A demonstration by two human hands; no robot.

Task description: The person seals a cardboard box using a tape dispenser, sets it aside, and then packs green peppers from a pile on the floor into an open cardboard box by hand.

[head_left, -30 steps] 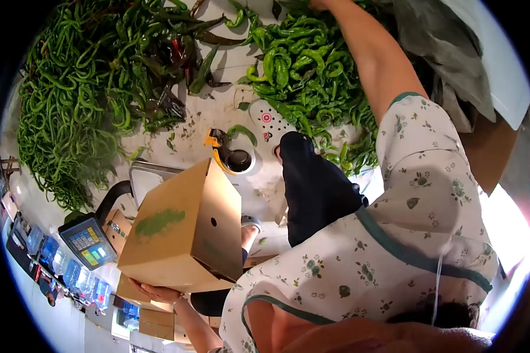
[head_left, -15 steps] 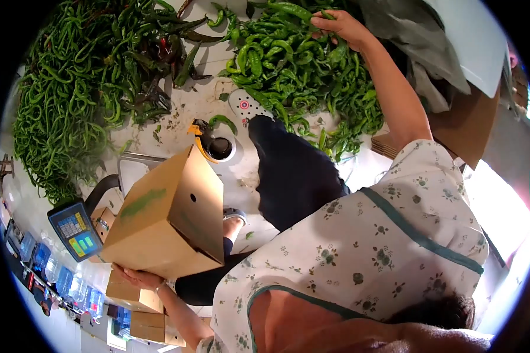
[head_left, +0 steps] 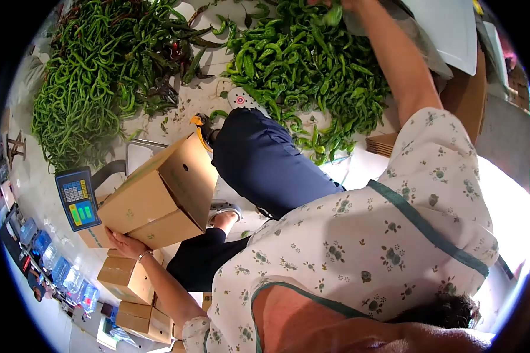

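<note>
My left hand (head_left: 127,245) grips the lower side of a cardboard box (head_left: 136,206), which is tilted beside the scale display. At the top edge my right hand (head_left: 343,4) is partly cut off. It holds a blurred green pepper (head_left: 334,16) above the right pile of green peppers (head_left: 300,65). Another pile of long, thin green peppers (head_left: 94,70) lies to the left, with darker and red ones along its right side.
The scale display (head_left: 78,199) stands left of the box. A yellow tape dispenser (head_left: 200,126) lies behind my bent knee, near a spotted clog (head_left: 241,99). More cardboard boxes (head_left: 123,276) and water bottles (head_left: 59,267) are at the lower left. Flattened cardboard (head_left: 381,144) lies right.
My right hand has come down into view over the peppers, then moved back up to the top edge. The box has shifted left and turned in my left hand. My knee has moved left.
</note>
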